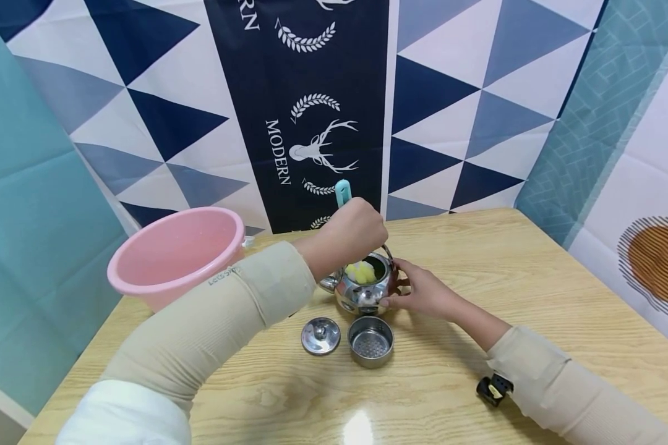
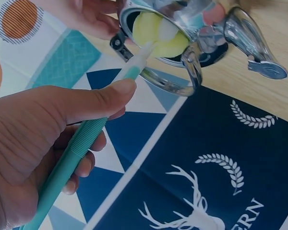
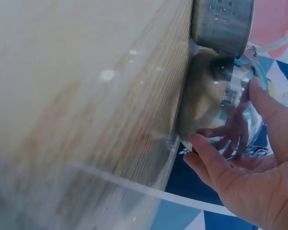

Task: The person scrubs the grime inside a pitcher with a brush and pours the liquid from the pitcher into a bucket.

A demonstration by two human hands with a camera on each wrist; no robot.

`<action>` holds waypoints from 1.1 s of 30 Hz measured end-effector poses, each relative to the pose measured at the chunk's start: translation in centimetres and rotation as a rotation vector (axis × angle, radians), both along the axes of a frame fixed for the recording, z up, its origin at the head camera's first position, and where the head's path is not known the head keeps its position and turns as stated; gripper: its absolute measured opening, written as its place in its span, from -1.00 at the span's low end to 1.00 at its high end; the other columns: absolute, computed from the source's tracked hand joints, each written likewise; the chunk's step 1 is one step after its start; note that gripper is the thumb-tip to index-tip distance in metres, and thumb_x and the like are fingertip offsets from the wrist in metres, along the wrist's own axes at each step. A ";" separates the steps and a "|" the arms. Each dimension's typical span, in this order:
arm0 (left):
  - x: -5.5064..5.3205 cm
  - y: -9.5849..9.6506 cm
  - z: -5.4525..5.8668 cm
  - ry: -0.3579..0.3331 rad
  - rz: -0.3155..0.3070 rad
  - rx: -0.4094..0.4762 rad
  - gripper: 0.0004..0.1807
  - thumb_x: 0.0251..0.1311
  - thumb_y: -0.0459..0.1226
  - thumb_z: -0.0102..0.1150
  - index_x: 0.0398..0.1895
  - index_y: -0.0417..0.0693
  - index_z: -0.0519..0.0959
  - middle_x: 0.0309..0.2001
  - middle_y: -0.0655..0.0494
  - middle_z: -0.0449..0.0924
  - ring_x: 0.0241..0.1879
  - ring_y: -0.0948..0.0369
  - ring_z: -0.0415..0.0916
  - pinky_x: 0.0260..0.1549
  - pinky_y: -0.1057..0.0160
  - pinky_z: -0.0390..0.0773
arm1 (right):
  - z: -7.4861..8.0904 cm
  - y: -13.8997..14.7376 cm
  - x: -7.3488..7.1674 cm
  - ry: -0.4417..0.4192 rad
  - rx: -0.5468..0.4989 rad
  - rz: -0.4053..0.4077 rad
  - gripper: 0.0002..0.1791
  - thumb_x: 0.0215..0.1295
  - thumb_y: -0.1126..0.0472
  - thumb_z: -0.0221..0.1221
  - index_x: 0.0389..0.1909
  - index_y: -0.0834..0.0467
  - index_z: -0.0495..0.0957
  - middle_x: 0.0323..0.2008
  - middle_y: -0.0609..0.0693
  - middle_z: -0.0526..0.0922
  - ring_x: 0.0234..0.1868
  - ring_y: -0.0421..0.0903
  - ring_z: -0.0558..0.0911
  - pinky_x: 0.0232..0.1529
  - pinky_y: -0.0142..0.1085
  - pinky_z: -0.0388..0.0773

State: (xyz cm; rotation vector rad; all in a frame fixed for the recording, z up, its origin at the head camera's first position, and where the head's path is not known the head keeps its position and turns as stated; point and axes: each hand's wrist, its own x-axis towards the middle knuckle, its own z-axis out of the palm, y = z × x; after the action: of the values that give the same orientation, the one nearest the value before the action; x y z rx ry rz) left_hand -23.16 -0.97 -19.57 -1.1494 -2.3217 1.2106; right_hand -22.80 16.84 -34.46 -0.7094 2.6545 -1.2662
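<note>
My left hand (image 1: 353,238) grips the teal handle of a sponge cleaning brush (image 2: 79,143), its thumb laid along the shaft. The brush's yellow and white sponge head (image 1: 360,272) sits in the mouth of a shiny steel teapot (image 1: 362,300). With thumb and fingers spread round the side of the pot, my right hand (image 1: 423,290) holds it. The teapot's hoop handle (image 2: 168,84) is folded down beside the opening, and the spout (image 2: 252,43) points away from the right hand. In the right wrist view the pot's polished side (image 3: 206,100) mirrors the fingers.
In front of the teapot on the wooden table (image 1: 434,383) stand a steel strainer basket (image 1: 370,343) and a round knobbed lid (image 1: 320,335). A pink basin (image 1: 178,247) stands to the left. Patterned cloth (image 1: 434,93) hangs behind the table.
</note>
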 end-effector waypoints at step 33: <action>-2.5 -0.4 -1.2 -0.005 -0.075 0.067 -0.82 0.33 -0.27 0.12 -0.39 0.15 0.68 -0.51 0.29 0.56 -0.53 0.30 0.30 -0.53 0.34 0.34 | -0.2 -0.3 0.0 0.027 -0.004 0.014 -0.16 0.19 0.17 0.37 0.36 0.36 0.15 0.07 0.24 0.44 0.18 0.27 0.45 0.07 0.01 0.52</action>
State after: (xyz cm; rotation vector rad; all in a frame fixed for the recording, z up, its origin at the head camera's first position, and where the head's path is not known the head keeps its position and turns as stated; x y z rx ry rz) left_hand -25.62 -1.37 -20.79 -1.2062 -2.2831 1.0968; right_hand -22.81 16.56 -34.66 -0.7496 2.6638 -1.2680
